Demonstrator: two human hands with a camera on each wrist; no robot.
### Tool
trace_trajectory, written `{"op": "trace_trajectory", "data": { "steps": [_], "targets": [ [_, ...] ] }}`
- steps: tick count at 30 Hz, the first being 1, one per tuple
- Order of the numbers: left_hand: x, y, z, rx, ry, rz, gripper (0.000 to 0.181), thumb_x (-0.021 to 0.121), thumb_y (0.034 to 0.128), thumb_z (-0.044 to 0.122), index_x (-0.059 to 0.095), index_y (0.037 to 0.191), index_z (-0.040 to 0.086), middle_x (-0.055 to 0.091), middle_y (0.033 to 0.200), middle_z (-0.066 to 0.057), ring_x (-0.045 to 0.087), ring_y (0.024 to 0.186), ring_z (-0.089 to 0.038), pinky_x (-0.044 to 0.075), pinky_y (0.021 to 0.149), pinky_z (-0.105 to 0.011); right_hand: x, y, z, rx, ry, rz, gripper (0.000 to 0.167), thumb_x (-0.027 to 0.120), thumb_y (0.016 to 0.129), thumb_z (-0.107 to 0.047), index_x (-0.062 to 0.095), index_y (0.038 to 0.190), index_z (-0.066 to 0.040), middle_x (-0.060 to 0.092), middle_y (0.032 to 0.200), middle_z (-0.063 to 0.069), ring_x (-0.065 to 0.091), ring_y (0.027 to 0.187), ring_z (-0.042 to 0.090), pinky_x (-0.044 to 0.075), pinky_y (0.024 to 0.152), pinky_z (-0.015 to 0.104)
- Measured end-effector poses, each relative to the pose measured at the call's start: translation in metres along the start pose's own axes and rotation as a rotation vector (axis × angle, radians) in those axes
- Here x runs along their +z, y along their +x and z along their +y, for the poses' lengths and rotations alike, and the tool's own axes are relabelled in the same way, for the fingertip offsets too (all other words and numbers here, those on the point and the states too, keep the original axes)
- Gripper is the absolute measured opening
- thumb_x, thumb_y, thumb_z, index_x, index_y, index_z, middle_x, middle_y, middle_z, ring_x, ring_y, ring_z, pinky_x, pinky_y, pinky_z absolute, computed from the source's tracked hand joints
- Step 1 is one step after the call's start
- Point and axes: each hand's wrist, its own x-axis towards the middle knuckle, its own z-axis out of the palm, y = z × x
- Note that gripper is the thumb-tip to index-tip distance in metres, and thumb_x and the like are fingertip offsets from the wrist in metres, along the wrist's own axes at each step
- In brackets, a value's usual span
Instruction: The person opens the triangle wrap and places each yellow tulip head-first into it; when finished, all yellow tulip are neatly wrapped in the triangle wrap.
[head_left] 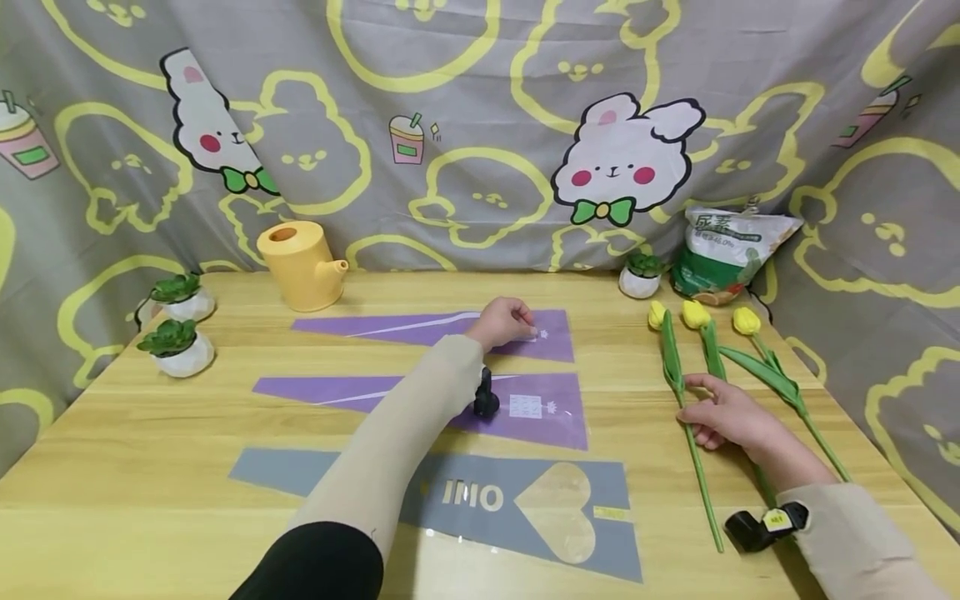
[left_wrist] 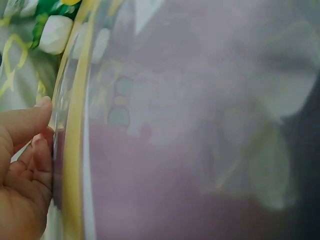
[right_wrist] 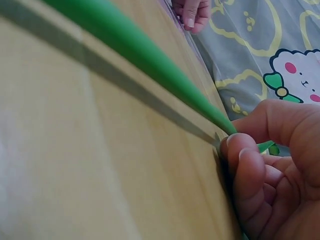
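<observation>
My left hand (head_left: pixel 506 323) reaches over the farther purple tapered plastic sleeve (head_left: pixel 442 327), fingertips at its wide end, loosely bent. In the left wrist view, the thumb and fingers (left_wrist: pixel 25 125) stand by the sheet's edge with nothing seen gripped. Nearer lie a second purple sleeve (head_left: pixel 551 429) and a grey sleeve (head_left: pixel 525 475) with a heart-shaped window. My right hand (head_left: pixel 723 414) pinches the green stem of the leftmost yellow tulip (head_left: pixel 697 467); in the right wrist view its stem (right_wrist: pixel 165 75) casts a shadow on the tabletop. Two more tulips, the middle tulip (head_left: pixel 695 314) and right tulip (head_left: pixel 747 321), lie beside it.
A yellow watering can (head_left: pixel 303 267) stands at the back left. Potted succulents sit at the left, the nearer succulent pot (head_left: pixel 180 354) included, and another small pot (head_left: pixel 640 279) at the back right. Beside it leans a green-and-white bag (head_left: pixel 727 250). A patterned curtain (head_left: pixel 450 125) hangs behind.
</observation>
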Motion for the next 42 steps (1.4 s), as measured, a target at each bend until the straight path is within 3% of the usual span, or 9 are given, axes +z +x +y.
{"op": "trace_trajectory", "data": {
  "steps": [4,7,13,24,31,35,42],
  "targets": [
    [0.000,0.001,-0.007,-0.009,-0.015,-0.010,0.019,0.076,0.0754,0.010,0.061,0.087,0.005,0.056,0.077,0.000,0.049,0.071,-0.011,0.040,0.063,-0.019,0.002,0.001,0.001,-0.002,0.013,-0.008,0.069,0.054,0.088,-0.007,0.013,0.139,0.012,0.053,0.060,-0.001,0.051,0.049,0.007,0.047,0.047,0.024],
    [-0.001,0.001,-0.007,-0.006,0.023,-0.023,0.018,0.075,0.0764,0.011,0.062,0.087,0.006,0.056,0.078,0.000,0.049,0.074,-0.011,0.040,0.067,-0.020,0.001,0.001,0.001,-0.007,0.024,-0.020,0.069,0.053,0.088,-0.007,0.011,0.139,0.013,0.053,0.058,-0.002,0.051,0.049,0.007,0.046,0.047,0.024],
    [-0.002,0.003,-0.002,-0.022,0.102,-0.035,0.012,0.072,0.0794,0.013,0.066,0.087,0.008,0.060,0.080,0.000,0.050,0.076,-0.012,0.039,0.072,-0.021,-0.002,0.001,0.000,-0.025,0.021,-0.022,0.068,0.052,0.089,-0.007,0.011,0.139,0.013,0.054,0.058,-0.003,0.051,0.049,0.006,0.047,0.047,0.023],
    [-0.001,-0.004,0.008,-0.005,0.176,0.006,0.007,0.066,0.0846,0.013,0.065,0.083,0.006,0.060,0.079,-0.001,0.050,0.078,-0.014,0.040,0.077,-0.024,-0.003,0.001,-0.001,-0.015,0.023,-0.029,0.068,0.053,0.089,-0.008,0.011,0.139,0.012,0.054,0.059,-0.003,0.051,0.050,0.006,0.047,0.047,0.024],
    [0.005,-0.004,0.002,0.007,0.129,0.064,0.009,0.065,0.0855,0.013,0.066,0.082,0.004,0.062,0.081,-0.003,0.050,0.077,-0.014,0.041,0.076,-0.022,-0.002,0.002,0.001,-0.016,0.019,-0.024,0.067,0.052,0.090,-0.008,0.012,0.139,0.012,0.053,0.059,-0.003,0.051,0.050,0.006,0.047,0.047,0.023],
    [0.006,-0.004,-0.002,0.005,0.047,0.098,0.009,0.065,0.0849,0.011,0.065,0.080,0.003,0.063,0.082,-0.005,0.051,0.076,-0.014,0.041,0.073,-0.021,-0.002,0.002,0.001,-0.022,0.033,-0.024,0.067,0.052,0.089,-0.008,0.012,0.139,0.012,0.053,0.059,-0.003,0.051,0.049,0.006,0.047,0.047,0.023],
    [0.009,-0.006,-0.002,-0.002,-0.027,0.116,0.008,0.063,0.0865,0.008,0.062,0.081,0.002,0.057,0.079,-0.003,0.048,0.076,-0.014,0.039,0.069,-0.020,-0.005,0.000,-0.001,-0.079,0.136,-0.014,0.055,0.049,0.091,-0.006,0.017,0.133,0.009,0.054,0.058,-0.005,0.052,0.049,0.005,0.046,0.045,0.022]
  ]
}}
